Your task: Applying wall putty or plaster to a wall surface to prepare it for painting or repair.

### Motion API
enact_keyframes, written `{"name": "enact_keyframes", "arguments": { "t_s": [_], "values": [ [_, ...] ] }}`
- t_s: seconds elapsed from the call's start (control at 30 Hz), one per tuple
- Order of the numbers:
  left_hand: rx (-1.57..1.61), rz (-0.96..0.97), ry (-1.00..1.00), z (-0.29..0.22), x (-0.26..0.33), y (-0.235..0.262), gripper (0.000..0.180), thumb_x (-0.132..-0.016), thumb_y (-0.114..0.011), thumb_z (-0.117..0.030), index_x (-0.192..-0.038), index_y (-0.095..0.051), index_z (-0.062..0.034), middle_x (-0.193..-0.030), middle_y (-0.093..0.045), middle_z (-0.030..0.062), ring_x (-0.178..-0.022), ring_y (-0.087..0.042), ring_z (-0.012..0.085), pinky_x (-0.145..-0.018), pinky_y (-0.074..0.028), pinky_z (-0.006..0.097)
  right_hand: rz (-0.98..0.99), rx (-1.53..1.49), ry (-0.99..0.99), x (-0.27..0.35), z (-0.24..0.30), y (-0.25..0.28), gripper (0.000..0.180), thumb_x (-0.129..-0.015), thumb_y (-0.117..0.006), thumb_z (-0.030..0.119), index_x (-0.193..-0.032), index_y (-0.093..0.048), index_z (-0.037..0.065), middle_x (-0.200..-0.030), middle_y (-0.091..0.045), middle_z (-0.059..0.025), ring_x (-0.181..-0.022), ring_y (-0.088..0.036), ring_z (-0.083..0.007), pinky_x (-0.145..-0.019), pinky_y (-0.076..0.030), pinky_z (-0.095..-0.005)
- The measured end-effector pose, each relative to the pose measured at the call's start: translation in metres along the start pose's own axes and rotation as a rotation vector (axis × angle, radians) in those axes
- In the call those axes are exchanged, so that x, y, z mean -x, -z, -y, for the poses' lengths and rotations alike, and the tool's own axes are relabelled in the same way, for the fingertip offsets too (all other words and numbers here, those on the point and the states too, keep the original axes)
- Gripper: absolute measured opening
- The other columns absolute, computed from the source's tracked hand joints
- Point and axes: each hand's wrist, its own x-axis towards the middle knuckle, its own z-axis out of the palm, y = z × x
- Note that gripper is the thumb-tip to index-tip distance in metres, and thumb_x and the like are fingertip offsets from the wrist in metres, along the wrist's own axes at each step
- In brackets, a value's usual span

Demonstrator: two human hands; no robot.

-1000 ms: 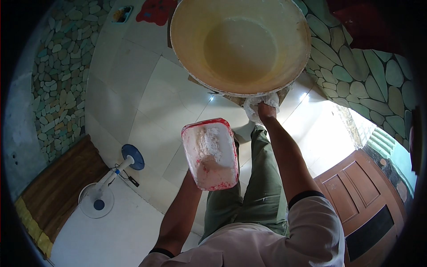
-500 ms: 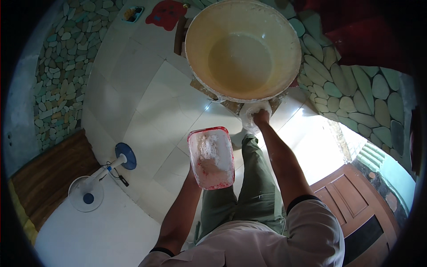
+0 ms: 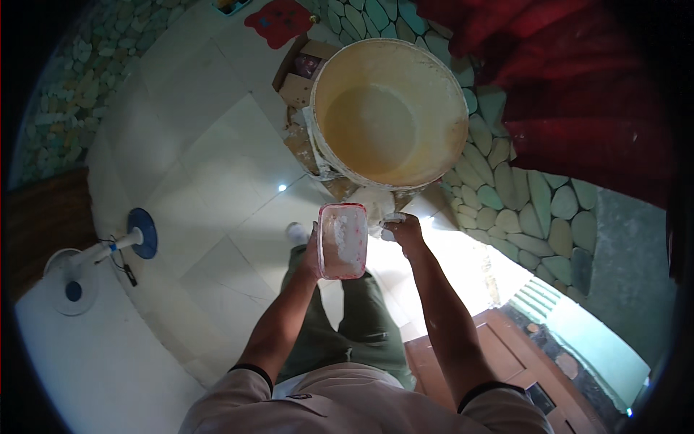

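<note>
Tiled floor (image 3: 210, 181): one basin (image 3: 442, 108), left grip (image 3: 311, 258) around one tub (image 3: 360, 244), right grip (image 3: 407, 231) around one white object (image 3: 391, 218)

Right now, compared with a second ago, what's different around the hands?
The right hand has drawn back from the plastic bag toward the person, now showing a whitish object, kind unclear, and is closer to the red-rimmed container. The left hand still holds that container; the round tub stays by the bag.

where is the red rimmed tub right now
In the head view, the red-rimmed tub is near the centre, in the left hand, below the big round basin in the picture and left of the right hand.
</note>
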Motion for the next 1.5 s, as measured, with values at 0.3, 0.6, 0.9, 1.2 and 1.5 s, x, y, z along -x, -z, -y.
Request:
{"name": "enact_keyframes", "arguments": {
  "t_s": [0.3,0.6,0.9,1.2,1.5],
  "values": [
    [0.107,0.182,0.091,0.044,-0.039,-0.009,0.072,-0.084,-0.043,-0.067,-0.136,-0.045,-0.0172,-0.129,-0.054,0.0106,-0.114,-0.054,0.0289,-0.097,-0.042,0.052,0.059,0.439,0.356,0.074,0.090,0.018,0.025,-0.071,-0.066,-0.001,-0.096,-0.063,-0.005,-0.087,-0.068,-0.0131,-0.076,-0.064,-0.0187,-0.070,-0.052,-0.0331],
    [0.132,0.219,0.080,0.051,-0.020,-0.073,0.064,-0.091,-0.041,-0.059,-0.131,-0.049,-0.0107,-0.125,-0.056,0.0109,-0.112,-0.054,0.0254,-0.100,-0.041,0.042,-0.122,0.649,0.631,0.111,0.118,-0.005,0.030,-0.070,-0.063,0.001,-0.100,-0.063,-0.002,-0.092,-0.067,-0.0217,-0.088,-0.065,-0.0331,-0.079,-0.050,-0.0389],
    [0.030,0.303,0.002,0.045,0.041,-0.156,0.063,-0.092,-0.038,-0.057,-0.130,-0.048,-0.0087,-0.124,-0.057,0.0104,-0.112,-0.056,0.0244,-0.098,-0.043,0.041,-0.074,0.396,0.651,0.153,0.141,-0.008,0.031,-0.071,-0.060,0.005,-0.101,-0.061,-0.002,-0.096,-0.065,-0.0239,-0.091,-0.063,-0.0375,-0.082,-0.049,-0.0424],
    [-0.088,0.359,-0.075,0.043,0.099,-0.208,0.064,-0.092,-0.034,-0.061,-0.134,-0.045,-0.0140,-0.130,-0.053,0.0063,-0.117,-0.052,0.0248,-0.099,-0.042,0.043,0.011,0.031,0.487,0.205,0.170,-0.009,0.026,-0.075,-0.058,-0.001,-0.100,-0.063,-0.002,-0.091,-0.068,-0.0153,-0.082,-0.065,-0.0250,-0.075,-0.050,-0.0365],
    [-0.151,0.510,-0.255,0.034,0.116,-0.216,0.063,-0.092,-0.035,-0.058,-0.136,-0.043,-0.0134,-0.131,-0.052,0.0073,-0.118,-0.051,0.0253,-0.102,-0.039,0.044,-0.181,0.554,0.914,0.254,0.207,0.002,0.026,-0.072,-0.061,0.003,-0.097,-0.062,-0.002,-0.092,-0.064,-0.0251,-0.088,-0.061,-0.0417,-0.079,-0.049,-0.0438]
  ]
}}
